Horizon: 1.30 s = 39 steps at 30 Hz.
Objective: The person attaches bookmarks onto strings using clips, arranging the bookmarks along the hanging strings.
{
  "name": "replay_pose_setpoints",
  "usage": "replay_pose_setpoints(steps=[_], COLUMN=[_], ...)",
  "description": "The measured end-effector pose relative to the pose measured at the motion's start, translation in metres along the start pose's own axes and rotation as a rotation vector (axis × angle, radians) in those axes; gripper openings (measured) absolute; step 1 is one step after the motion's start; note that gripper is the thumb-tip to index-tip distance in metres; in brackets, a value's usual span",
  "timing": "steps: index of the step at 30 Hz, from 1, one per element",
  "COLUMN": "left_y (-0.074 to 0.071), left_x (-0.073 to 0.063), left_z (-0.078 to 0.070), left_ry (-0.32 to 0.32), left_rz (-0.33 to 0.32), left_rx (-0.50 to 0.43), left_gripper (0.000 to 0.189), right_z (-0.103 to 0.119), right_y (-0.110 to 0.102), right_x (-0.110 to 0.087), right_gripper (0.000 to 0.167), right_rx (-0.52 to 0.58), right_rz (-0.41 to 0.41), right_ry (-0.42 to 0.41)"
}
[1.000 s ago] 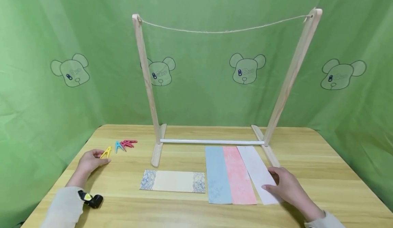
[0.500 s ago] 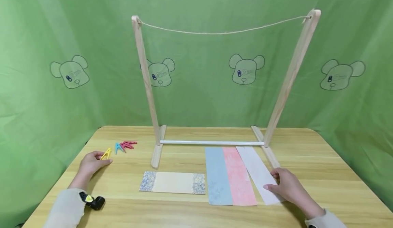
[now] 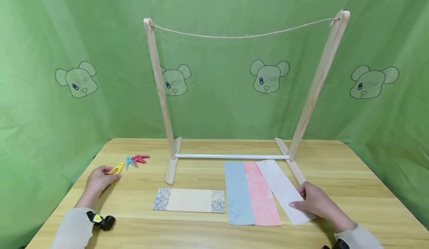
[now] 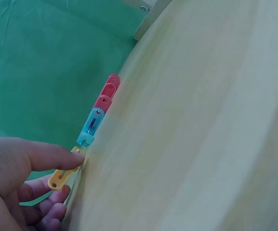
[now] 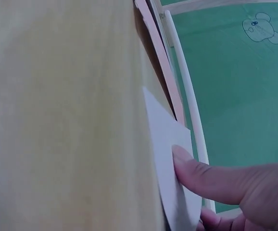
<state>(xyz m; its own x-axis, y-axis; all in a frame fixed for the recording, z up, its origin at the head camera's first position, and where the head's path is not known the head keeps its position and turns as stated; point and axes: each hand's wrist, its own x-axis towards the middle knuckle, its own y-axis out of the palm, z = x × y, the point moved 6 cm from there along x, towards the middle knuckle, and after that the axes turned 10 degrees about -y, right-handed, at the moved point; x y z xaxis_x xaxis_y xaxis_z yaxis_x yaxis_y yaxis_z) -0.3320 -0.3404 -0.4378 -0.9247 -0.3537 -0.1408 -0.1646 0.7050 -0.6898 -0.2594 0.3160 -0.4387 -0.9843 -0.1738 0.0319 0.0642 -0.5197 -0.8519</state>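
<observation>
currently l. hand point(image 3: 98, 179) pinches yellow peg point(image 3: 116, 168), r. hand point(image 3: 316, 202) pinches white strip point(image 3: 283, 189) at near right; advise lifting strip flat w/o creasing.

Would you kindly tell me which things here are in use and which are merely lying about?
In use:
left hand pinching the yellow peg
right hand holding the white strip

Lying about:
blue peg
red pegs
blue strip
pink strip
patterned card
rack

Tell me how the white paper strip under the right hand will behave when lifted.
The white paper strip looks thin and long, so it will probably droop. Lying flat on the table, its edge may resist pinching. The right hand could likely slide it easily.
</observation>
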Motion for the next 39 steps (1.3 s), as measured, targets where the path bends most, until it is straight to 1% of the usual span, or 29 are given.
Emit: replay_pose_setpoints(steps=[3,6,8,11,13,16,20,22,27,31,34,39], left_y=[0.001,0.002,0.003,0.002,0.0,-0.003,-0.01,-0.013,-0.018,-0.02,-0.018,-0.013], left_x=[-0.001,-0.002,-0.002,-0.001,0.0,0.0,-0.002,-0.003,-0.007,-0.009,-0.012,-0.018], left_z=[-0.002,-0.003,-0.005,-0.006,-0.007,-0.01,-0.017,-0.021,-0.035,-0.054,-0.068,-0.087], left_ry=[0.003,-0.001,-0.007,-0.015,-0.014,-0.006,0.027,0.045,0.088,0.156,0.207,0.272], left_rz=[-0.001,0.004,0.006,-0.005,-0.022,-0.06,-0.114,-0.123,-0.104,-0.088,-0.066,-0.009], left_rx=[-0.023,-0.064,-0.103,-0.155,-0.19,-0.227,-0.286,-0.316,-0.387,-0.47,-0.526,-0.604], left_gripper=[0.046,0.048,0.05,0.052,0.052,0.05,0.05,0.052,0.057,0.045,0.034,0.029], right_z=[-0.003,-0.007,-0.01,-0.016,-0.018,-0.021,-0.024,-0.025,-0.024,-0.022,-0.02,-0.014], right_y=[-0.002,-0.004,-0.005,-0.007,-0.009,-0.011,-0.011,-0.011,-0.014,-0.017,-0.019,-0.021], right_x=[0.001,0.001,0.001,0.002,0.003,0.005,0.005,0.005,0.006,0.006,0.005,0.001], right_gripper=[0.05,0.046,0.039,0.026,0.021,0.019,0.021,0.022,0.025,0.028,0.03,0.032], right_rx=[0.036,0.136,0.223,0.312,0.334,0.352,0.402,0.427,0.463,0.485,0.531,0.63], right_rz=[0.0,0.014,0.033,0.047,0.054,0.06,0.088,0.109,0.16,0.169,0.188,0.236], right_ry=[0.001,0.003,0.0,-0.002,-0.017,-0.032,-0.029,-0.022,-0.029,-0.042,-0.051,-0.066])
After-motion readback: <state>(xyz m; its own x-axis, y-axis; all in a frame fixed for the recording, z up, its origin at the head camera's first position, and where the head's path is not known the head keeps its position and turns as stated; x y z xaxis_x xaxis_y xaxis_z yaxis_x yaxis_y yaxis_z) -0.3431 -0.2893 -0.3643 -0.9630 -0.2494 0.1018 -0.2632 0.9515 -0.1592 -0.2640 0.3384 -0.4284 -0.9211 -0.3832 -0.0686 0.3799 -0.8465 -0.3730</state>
